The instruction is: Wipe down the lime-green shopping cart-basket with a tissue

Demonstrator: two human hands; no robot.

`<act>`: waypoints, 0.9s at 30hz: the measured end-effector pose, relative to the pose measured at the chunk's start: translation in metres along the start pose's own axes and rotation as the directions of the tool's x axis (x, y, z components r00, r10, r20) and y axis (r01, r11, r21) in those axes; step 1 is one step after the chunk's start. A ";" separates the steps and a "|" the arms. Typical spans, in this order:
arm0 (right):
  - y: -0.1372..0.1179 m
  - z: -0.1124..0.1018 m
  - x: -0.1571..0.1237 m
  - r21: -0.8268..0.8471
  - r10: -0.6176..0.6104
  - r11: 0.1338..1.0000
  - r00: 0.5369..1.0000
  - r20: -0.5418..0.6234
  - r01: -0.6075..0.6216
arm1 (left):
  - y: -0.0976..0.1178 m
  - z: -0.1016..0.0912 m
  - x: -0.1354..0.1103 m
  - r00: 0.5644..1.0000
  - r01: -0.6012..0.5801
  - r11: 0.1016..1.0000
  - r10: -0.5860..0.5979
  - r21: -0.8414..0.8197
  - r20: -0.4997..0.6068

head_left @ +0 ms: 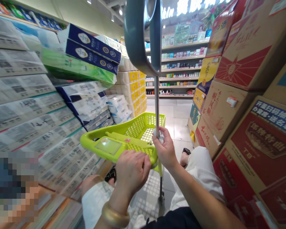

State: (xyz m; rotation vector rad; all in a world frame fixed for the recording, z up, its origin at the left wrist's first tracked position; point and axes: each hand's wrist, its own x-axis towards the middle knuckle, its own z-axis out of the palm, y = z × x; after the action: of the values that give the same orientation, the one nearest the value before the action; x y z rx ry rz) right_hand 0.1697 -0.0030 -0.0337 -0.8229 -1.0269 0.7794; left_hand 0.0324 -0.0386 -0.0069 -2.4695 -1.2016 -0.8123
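A lime-green plastic shopping cart (131, 129) stands in front of me, its perforated basket facing forward. My left hand (132, 170) is closed over the cart's handle. A thin metal pole (157, 101) rises upright at the cart's right side, topped by a large dark, glossy curved loop (139, 41). Against this pole, my right hand (166, 149) is closed on a crumpled white cloth (161, 137). Whether the right fingers also wrap the pole itself is hard to tell.
Stacked white paper packs (30, 108) line the left side, with blue boxes (92, 47) on top. Brown and red cartons (257, 127) pile up closely on the right. Tiled floor (177, 111) runs forward to stocked shelves (178, 58).
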 end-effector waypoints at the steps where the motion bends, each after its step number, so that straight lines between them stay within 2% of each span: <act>1: 0.004 -0.002 -0.002 -0.027 0.024 0.999 1.000 0.003 -0.024 | 0.000 0.000 0.000 1.000 0.004 1.000 -0.004 0.000 0.003; 4: -0.002 -0.001 0.004 -0.051 0.026 0.998 1.000 0.000 -0.025 | 0.001 0.000 0.001 1.000 0.006 1.000 -0.006 0.004 -0.002; 9: -0.025 0.009 0.023 0.024 -0.089 0.996 0.996 0.001 0.089 | -0.001 0.002 0.002 1.000 -0.003 1.000 0.003 0.016 -0.007; 16: 0.006 -0.005 0.002 -0.152 0.014 0.988 0.999 0.032 -0.009 | -0.002 0.003 0.000 1.000 0.015 1.000 -0.015 0.013 -0.005; 23: -0.020 0.008 0.024 -0.021 -0.069 0.997 0.996 0.054 0.070 | -0.002 0.002 0.002 1.000 0.011 1.000 -0.011 0.007 -0.016; 27: -0.010 0.001 0.006 -0.093 -0.108 0.989 0.992 0.071 0.115 | -0.002 0.001 0.002 1.000 0.015 1.000 -0.016 -0.008 -0.024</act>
State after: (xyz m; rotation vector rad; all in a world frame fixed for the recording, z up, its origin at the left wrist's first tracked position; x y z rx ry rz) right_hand 0.1720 -0.0022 -0.0216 -0.8195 -1.1673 0.6689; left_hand 0.0318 -0.0353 -0.0069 -2.4526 -1.2132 -0.8492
